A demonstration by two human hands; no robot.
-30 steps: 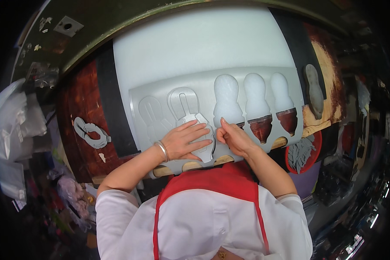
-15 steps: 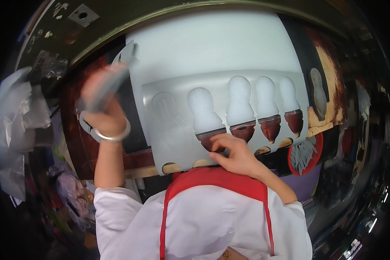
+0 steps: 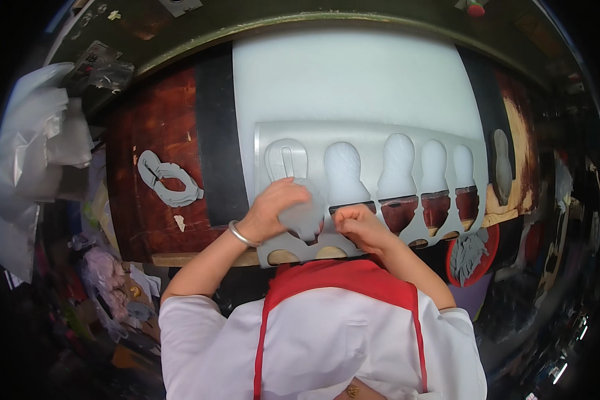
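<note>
A grey sheet (image 3: 373, 133) with a row of shoe-sole-shaped cut-outs lies along the near edge of the work table. My left hand (image 3: 273, 210), with a bangle on the wrist, is closed on a grey sole-shaped piece (image 3: 302, 217) at the leftmost cut-out. This piece is tilted up and blurred, its far end still in the sheet. My right hand (image 3: 363, 227) is just right of it, at the near edge of the second cut-out. Its fingers are curled together, and what they hold, if anything, is hidden. Several cut grey pieces (image 3: 187, 195) lie stacked on the brown surface to the left.
A white board (image 3: 353, 73) lies under the sheet, with black strips (image 3: 217, 147) at its sides. A worn sole-shaped object (image 3: 501, 167) lies at the right. Below it stands a red basket (image 3: 492, 257) of grey scraps. Clear plastic bags (image 3: 47, 147) hang at the far left.
My left hand has come back from the left, where it held a blurred grey piece, to the sheet's leftmost cut-out. A stack of grey pieces now shows at the left. The view has shifted.
</note>
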